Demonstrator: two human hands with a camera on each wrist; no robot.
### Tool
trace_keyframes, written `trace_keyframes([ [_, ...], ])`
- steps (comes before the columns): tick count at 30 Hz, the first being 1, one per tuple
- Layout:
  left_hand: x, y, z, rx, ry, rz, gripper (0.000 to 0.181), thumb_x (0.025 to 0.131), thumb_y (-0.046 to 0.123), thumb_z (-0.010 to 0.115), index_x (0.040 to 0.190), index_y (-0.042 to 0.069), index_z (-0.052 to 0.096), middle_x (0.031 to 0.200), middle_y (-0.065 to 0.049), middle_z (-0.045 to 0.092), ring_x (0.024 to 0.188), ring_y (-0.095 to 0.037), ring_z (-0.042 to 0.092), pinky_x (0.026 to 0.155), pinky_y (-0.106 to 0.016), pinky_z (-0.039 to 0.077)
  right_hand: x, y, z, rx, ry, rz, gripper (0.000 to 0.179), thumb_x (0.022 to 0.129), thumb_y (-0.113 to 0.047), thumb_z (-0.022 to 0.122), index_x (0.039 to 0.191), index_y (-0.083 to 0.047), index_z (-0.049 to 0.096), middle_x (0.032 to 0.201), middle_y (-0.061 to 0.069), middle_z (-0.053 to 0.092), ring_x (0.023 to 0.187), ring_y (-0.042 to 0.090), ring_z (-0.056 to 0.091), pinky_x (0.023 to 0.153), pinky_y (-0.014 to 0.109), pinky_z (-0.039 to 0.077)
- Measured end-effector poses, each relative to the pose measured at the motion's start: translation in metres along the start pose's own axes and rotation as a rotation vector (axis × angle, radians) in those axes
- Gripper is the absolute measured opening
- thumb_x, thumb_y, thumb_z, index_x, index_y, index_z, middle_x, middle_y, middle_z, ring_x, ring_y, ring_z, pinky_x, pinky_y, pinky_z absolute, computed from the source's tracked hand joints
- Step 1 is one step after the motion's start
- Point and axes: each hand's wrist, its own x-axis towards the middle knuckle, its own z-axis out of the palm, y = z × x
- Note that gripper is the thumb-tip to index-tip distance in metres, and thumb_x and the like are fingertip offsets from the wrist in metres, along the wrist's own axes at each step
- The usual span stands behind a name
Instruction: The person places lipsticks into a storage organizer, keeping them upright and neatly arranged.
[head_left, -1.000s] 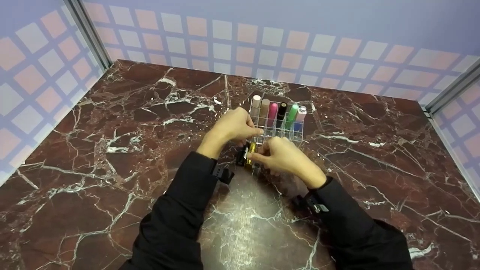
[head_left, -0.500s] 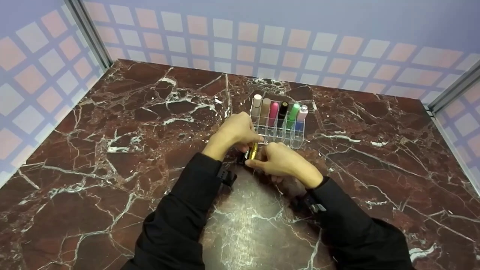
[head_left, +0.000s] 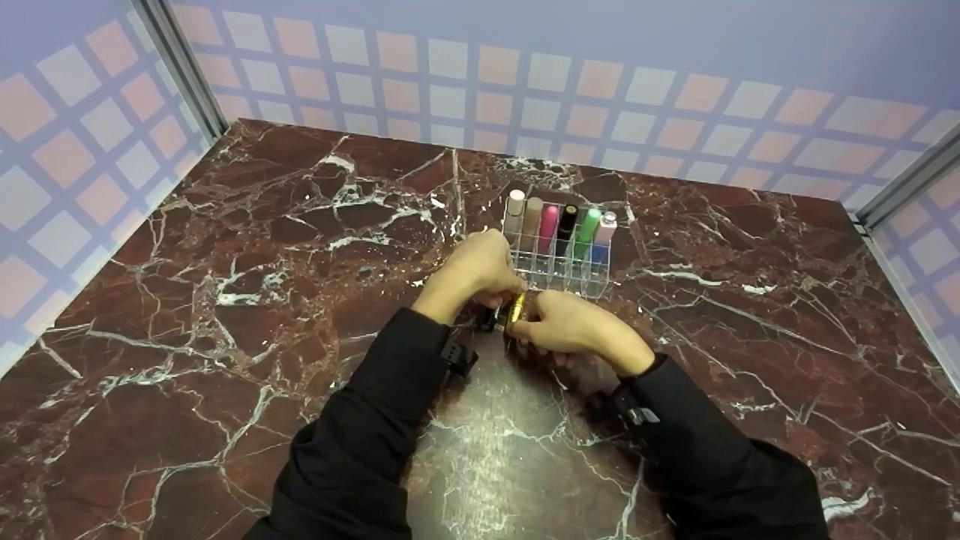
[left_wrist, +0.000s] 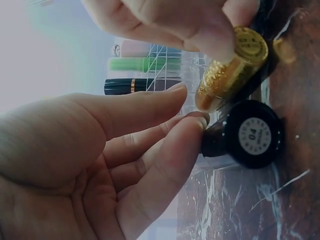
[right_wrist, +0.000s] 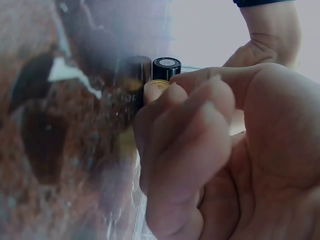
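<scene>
My right hand (head_left: 574, 322) pinches a shiny gold cosmetic tube (left_wrist: 227, 70) between thumb and fingers, near its labelled base. The tube tilts with its far end toward my left hand (head_left: 480, 262). In the left wrist view, my left thumb and index finger stand apart, their tips close beside that far end. A black cosmetic tube (left_wrist: 255, 135) with a round "04" label on its base lies just left of the gold one in the head view. My left index fingertip is right at its narrower end. In the right wrist view, my curled fingers hide most of the gold tube.
A clear plastic lipstick organizer (head_left: 570, 281) stands just beyond my hands. White, brown, pink, black, green and pale pink tubes fill its back row. The brown marbled tabletop (head_left: 225, 360) spreads around, bounded by a patterned back wall (head_left: 525, 82) and side panels.
The gold tube has moved slightly right, apart from the black tube, and tilted in my right hand's pinch. My left hand has shifted a little toward me and right.
</scene>
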Motion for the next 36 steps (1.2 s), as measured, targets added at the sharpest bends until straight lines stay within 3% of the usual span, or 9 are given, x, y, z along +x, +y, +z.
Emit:
trace_keyframes([
  [13,0.003,0.000,0.003,-0.046,-0.022,-0.009,0.015,0.090,0.015,0.083,0.082,0.004,0.076,0.070,-0.007,0.072,0.049,-0.010,0.063,0.055,-0.023,0.060,0.003,0.002,0.000,-0.060,0.063,0.002,0.044,0.099,-0.047,0.066,0.068,-0.016,0.059,0.060,0.001,0.061,0.048,0.014,0.058,0.044,0.027,0.050],
  [23,0.002,-0.002,0.002,-0.078,-0.025,0.000,0.018,0.089,0.017,0.083,0.085,0.001,0.077,0.068,-0.008,0.072,0.048,-0.010,0.063,0.055,-0.024,0.060,-0.003,0.008,-0.007,-0.011,0.041,-0.004,0.038,0.102,-0.038,0.063,0.079,-0.009,0.072,0.064,0.004,0.067,0.047,0.013,0.059,0.046,0.030,0.056],
  [36,-0.001,-0.007,-0.007,-0.299,-0.039,0.080,0.023,0.094,0.023,0.079,0.093,0.000,0.078,0.081,-0.015,0.076,0.049,-0.010,0.063,0.060,-0.029,0.063,-0.019,0.016,-0.026,0.101,0.075,-0.061,0.036,0.103,-0.034,0.060,0.084,-0.005,0.072,0.069,0.005,0.068,0.049,0.011,0.059,0.051,0.032,0.058],
])
